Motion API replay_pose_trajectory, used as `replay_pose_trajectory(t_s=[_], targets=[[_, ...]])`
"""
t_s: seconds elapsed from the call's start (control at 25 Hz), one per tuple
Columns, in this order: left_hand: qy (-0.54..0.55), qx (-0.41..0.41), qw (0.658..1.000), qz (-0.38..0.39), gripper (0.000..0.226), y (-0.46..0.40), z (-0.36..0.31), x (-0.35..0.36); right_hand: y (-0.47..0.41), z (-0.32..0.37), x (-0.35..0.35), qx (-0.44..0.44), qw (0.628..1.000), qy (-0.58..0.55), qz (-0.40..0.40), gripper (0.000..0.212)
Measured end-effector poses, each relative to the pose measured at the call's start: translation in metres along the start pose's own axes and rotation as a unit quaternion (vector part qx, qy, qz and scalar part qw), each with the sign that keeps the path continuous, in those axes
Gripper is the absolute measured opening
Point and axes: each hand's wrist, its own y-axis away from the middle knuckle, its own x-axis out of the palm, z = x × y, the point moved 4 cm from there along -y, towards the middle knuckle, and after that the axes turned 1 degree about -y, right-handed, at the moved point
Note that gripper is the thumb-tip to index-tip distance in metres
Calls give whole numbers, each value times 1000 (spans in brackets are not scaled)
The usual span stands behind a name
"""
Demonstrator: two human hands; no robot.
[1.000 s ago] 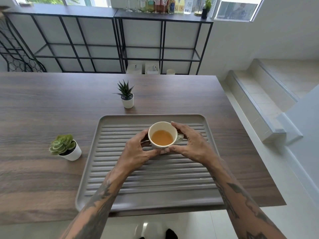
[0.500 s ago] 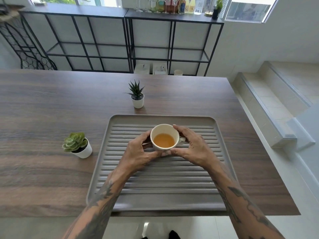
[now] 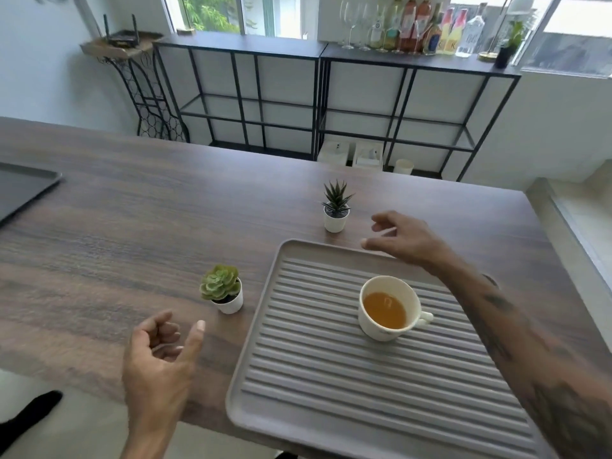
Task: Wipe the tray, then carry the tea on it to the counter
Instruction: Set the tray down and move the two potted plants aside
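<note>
**Cup set on tray, both hands free, tray not yet gripped**

The left hand [image 3: 162, 356] is held off the table's near edge, fingers loosely curled, nothing in it. The right hand [image 3: 402, 238] hovers over the tray's far rim, fingers relaxed and spread, nothing held.

The tray [image 3: 251, 369] lies flat on the wooden table [image 3: 132, 226], its near edge overhanging the table edge. The tea cup [image 3: 385, 308] stands upright on the ribbed floor, right of centre, handle pointing right, filled about halfway with amber tea. A rosette succulent pot [image 3: 223, 293] sits just beside the tray's left rim; a spiky plant pot [image 3: 336, 210] sits just beyond the far rim.

Handling, judged: the tray looks stiff and light, best taken by the left and right rims and kept level. The cup is likely ceramic, fragile, and free to slide along the ribs; spilling is the risk if tilted.
</note>
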Motion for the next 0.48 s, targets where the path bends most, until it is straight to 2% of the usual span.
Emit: replay_pose_trajectory(t_s=[0.08,0.16,0.28,0.48], targets=[[-43,-12,996,83,85,-30,15,7,-40,12,16,23,999,19,23,80],[-87,10,985,145,105,-41,17,25,-69,20,30,34,999,14,30,84],[-77,84,979,167,96,-52,12,45,-98,21,41,57,998,-6,14,85],[-59,110,977,174,65,-68,17,51,-119,7,55,55,998,-40,-15,86]])
